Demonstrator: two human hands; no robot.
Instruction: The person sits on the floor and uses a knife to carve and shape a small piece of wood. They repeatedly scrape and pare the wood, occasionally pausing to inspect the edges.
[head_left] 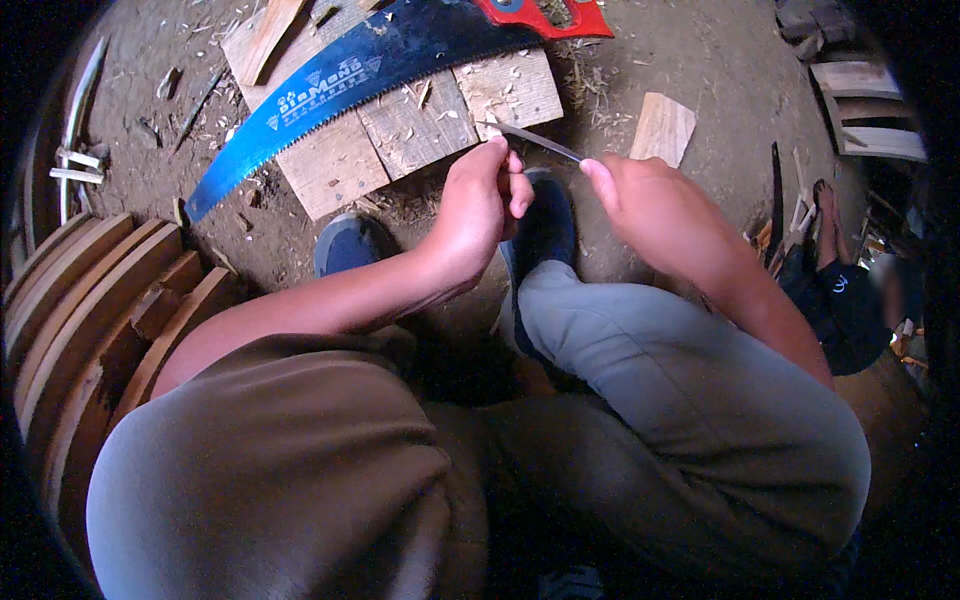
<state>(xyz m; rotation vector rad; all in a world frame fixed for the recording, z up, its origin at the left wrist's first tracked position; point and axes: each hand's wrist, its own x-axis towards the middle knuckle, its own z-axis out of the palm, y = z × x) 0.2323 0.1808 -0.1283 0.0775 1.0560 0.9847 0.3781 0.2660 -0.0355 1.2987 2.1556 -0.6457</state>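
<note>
In my right hand (650, 205) is a knife, its handle hidden in the closed fingers. The narrow grey knife blade (540, 142) points left, its tip close to my left fingertips. My left hand (485, 190) is closed, thumb and finger pinching a small pale piece of wood (492, 131) that is mostly hidden. Both hands are just above the near edge of a low platform of wooden boards (415, 125), strewn with shavings. Across these boards lies a large handsaw (360, 85) with a curved blue blade and a red handle, its teeth facing me.
Thick wooden planks (90, 300) are stacked at left, close to my left elbow. A loose wood offcut (663, 128) lies on the dirt floor beyond my right hand. Slatted wood (868, 108) stands at far right. Another person (850, 300) in dark clothes is at the right edge.
</note>
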